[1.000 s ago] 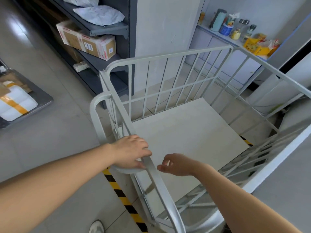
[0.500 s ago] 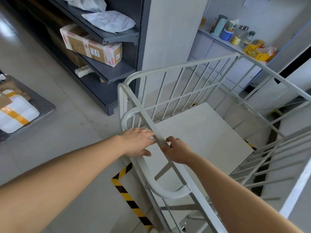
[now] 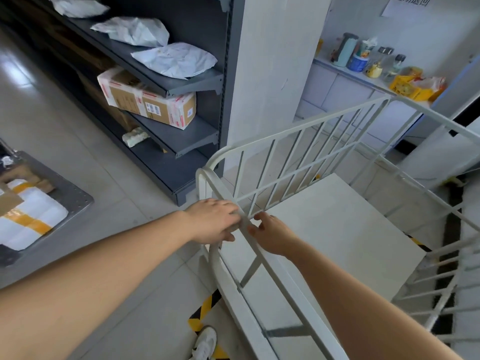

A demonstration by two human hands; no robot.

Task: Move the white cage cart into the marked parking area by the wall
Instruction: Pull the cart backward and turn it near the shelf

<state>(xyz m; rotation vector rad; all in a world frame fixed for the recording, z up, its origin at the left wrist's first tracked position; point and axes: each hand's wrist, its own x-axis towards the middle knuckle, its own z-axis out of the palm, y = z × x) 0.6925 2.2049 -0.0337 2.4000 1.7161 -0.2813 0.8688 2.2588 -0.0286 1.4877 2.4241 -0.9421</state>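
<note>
The white cage cart (image 3: 298, 131) stands in front of me, its flat deck (image 3: 337, 229) bare, its far corner close to the white pillar. Yellow-and-black floor tape (image 3: 205, 307) runs under its near side and shows again at the right edge of the deck. My left hand (image 3: 213, 222) lies over the near top rail by the rounded handle, fingers wrapped across it. My right hand (image 3: 272, 235) is just inside that rail, fingers loosely curled, with the fingertips touching the bar.
A dark shelf unit with a taped cardboard box (image 3: 155, 105) and grey mail bags stands left of the pillar (image 3: 272, 74). A counter with bottles (image 3: 363, 61) lies behind. A flat trolley (image 3: 72, 196) with parcels sits at far left. My shoe (image 3: 205, 344) is near the tape.
The cart has rolled forward and swung toward the pillar and shelf. My left hand stayed on the near rail. My right hand came up against the rail from inside.
</note>
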